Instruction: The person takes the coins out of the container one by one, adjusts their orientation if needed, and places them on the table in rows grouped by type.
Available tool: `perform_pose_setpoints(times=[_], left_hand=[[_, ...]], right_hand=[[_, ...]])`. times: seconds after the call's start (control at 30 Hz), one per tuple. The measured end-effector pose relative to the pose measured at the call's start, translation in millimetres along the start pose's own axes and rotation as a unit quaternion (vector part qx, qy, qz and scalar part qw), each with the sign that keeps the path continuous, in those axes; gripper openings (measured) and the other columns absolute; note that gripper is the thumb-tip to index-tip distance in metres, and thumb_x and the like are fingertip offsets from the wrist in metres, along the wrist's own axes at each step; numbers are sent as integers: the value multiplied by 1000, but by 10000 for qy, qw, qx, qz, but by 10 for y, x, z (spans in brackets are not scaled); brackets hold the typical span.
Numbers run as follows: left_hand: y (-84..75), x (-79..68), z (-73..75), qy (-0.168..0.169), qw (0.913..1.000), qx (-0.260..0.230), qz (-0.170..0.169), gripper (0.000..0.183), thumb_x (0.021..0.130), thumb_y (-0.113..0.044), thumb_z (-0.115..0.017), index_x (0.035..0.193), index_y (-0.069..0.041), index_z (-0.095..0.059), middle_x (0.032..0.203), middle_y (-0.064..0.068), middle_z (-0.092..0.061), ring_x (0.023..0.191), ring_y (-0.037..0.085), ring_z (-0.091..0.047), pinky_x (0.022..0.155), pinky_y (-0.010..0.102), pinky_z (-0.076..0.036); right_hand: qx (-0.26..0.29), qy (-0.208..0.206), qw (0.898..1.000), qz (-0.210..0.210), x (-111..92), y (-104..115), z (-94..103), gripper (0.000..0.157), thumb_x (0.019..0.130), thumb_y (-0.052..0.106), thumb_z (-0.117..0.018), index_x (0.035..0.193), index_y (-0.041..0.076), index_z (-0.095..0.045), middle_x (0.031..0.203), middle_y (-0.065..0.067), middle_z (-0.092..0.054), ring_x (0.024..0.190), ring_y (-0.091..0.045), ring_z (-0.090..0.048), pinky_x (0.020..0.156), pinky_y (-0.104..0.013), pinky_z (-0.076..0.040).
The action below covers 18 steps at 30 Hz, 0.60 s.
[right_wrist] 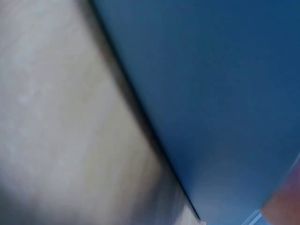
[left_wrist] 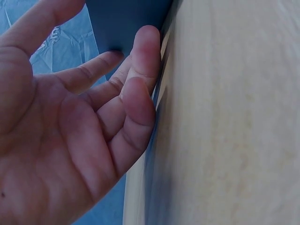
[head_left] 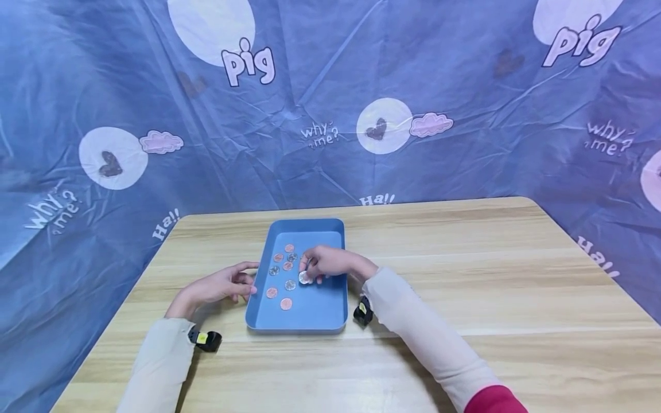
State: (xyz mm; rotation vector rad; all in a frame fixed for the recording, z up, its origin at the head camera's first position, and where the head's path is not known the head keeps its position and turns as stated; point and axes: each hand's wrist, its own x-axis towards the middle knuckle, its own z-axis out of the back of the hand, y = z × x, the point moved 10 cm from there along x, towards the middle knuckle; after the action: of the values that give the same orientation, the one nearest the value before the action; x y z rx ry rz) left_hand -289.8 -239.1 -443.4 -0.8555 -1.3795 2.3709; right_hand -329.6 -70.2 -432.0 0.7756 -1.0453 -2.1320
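Note:
A blue rectangular tray [head_left: 320, 318] lies on the table with several coins on its floor. Some are copper, such as the coin [head_left: 286, 304] nearest the front; others are silver, like the one [head_left: 290, 284] just left of the right hand. My right hand [head_left: 330, 261] reaches over the tray's right wall and pinches a silver coin [head_left: 303, 277] at its fingertips. Beside the left wall, my left hand [head_left: 224, 285] touches the tray with loosely bent fingers. Its palm and fingers [left_wrist: 140, 108] show in the left wrist view. Tray wall fills much of the right wrist view, hiding the pinch.
The wooden table [head_left: 465, 287] extends well to the right of the tray. A blue printed cloth [head_left: 330, 166] hangs behind and at both sides. Black wrist devices [head_left: 208, 341] are strapped at both sleeves.

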Motion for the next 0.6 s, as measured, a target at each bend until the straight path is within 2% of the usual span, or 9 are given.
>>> perform_pose_setpoints(times=[0.43,0.6], left_hand=[[-18,-2,-26,68,9999,-34,-70,80,92,-22,-65,150,5,-18,100,7,-58,83,14,-64,68,24,-48],[-7,4,-12,30,10000,-61,-30,80,91,-21,-65,150,4,-18,100,7,-59,83,14,-63,69,25,-49]], right_hand=[[644,-434,9967,221,-34,74,217,16,88,14,-67,101,5,-66,75,-3,-66,63,-12,-58,54,-24,-40],[962,-601,9934,179,-79,100,334,16,88,14,-66,102,7,-67,79,-11,-66,66,-15,-59,56,-27,-40]])
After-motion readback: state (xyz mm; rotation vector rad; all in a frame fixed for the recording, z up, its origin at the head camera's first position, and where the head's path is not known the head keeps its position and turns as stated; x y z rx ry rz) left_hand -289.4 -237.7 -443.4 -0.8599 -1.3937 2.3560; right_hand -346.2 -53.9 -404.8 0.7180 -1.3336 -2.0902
